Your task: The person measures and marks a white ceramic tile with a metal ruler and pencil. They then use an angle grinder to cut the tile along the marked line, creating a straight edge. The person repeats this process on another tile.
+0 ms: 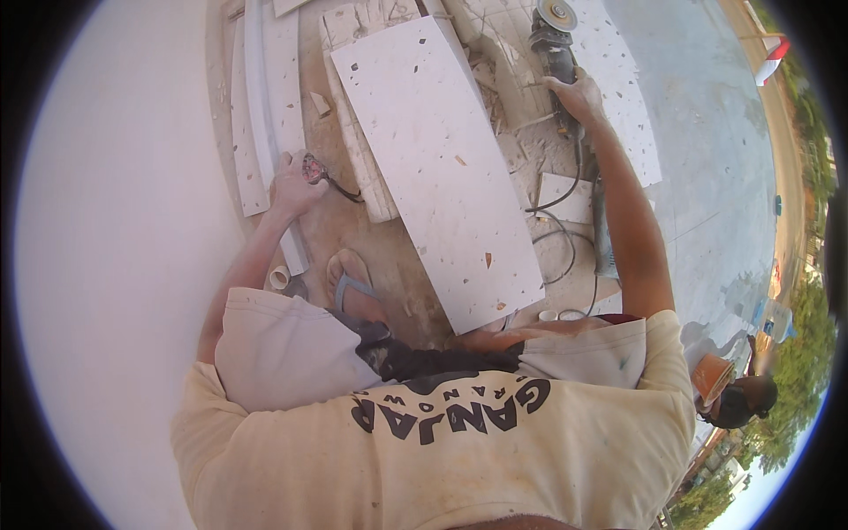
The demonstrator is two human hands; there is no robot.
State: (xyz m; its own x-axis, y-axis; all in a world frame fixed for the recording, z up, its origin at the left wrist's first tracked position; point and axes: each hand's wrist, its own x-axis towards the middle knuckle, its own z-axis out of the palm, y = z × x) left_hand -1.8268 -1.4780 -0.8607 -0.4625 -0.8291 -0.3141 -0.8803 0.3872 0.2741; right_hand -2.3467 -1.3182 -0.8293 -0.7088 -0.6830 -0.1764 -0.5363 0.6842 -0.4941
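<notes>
An angle grinder (555, 55) with a round disc at its far end is in my right hand (579, 95), at the far right. My fingers wrap round its dark, dusty body. Off to the left, my left hand (299, 185) is closed on a small red, dusty cord end (313, 169), and a black cord runs from it toward the middle. Whether it is a plug or a socket I cannot tell. Between my hands lies a long white speckled slab (433, 168), tilted across rough broken blocks, its near end by my leg.
Narrow white strips (258, 97) lie along the left wall (124, 247). Broken pieces and dust cover the floor. A black cable (565, 256) loops beside a teal power tool (604, 238) on the right. A sandalled foot (352, 283) stands near the slab. Another person (746, 402) is at the lower right.
</notes>
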